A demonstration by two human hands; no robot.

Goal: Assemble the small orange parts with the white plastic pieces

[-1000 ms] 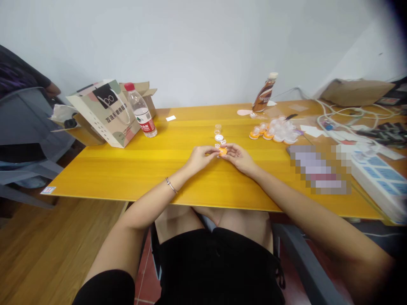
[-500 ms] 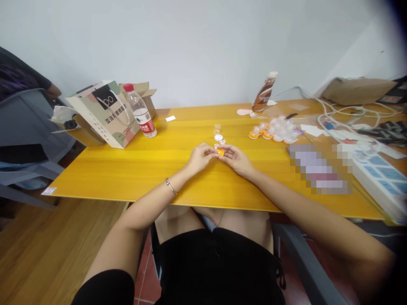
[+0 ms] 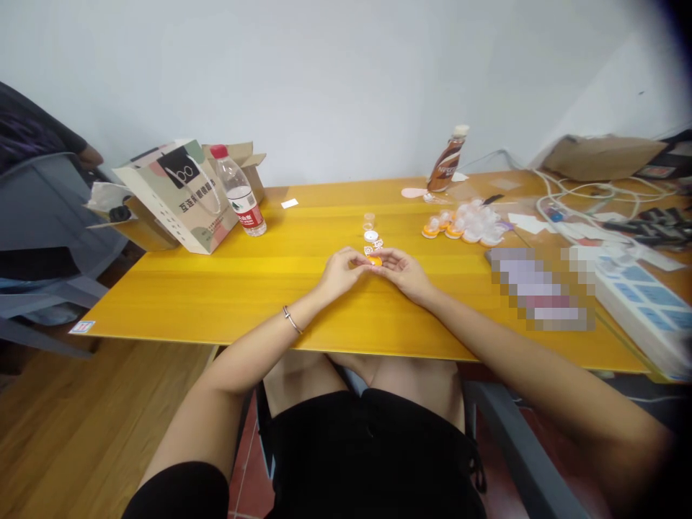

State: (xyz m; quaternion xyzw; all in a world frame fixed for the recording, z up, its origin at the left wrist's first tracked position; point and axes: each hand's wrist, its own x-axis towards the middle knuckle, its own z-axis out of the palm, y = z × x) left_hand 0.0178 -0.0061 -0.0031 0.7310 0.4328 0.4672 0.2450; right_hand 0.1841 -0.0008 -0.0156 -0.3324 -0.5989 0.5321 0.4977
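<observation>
Between their fingertips, my left hand (image 3: 344, 272) and my right hand (image 3: 403, 274) grip a small round orange piece (image 3: 375, 261) just above the table. Both hands are closed in a pinch, and the fingers cover part of its edge. Just beyond the fingers lie small white patterned pieces (image 3: 373, 247). Behind those sits a white disc (image 3: 371, 236), and farther back are small clear round pieces (image 3: 368, 220). To the right, a cluster of clear domed pieces (image 3: 476, 222), some with orange bases (image 3: 431, 229), rests on the yellow table (image 3: 303, 238).
A paper bag (image 3: 189, 202) and a red-capped water bottle (image 3: 243, 202) stand at the left. A brown drink bottle (image 3: 448, 160) is at the back. At the right are a blurred-out flat object (image 3: 540, 288), white cables (image 3: 562, 189) and a white-and-blue box (image 3: 638, 303).
The orange piece has tilted slightly between my fingers and shows a flatter outline. Both hands stay in nearly the same place. The view has shifted very slightly.
</observation>
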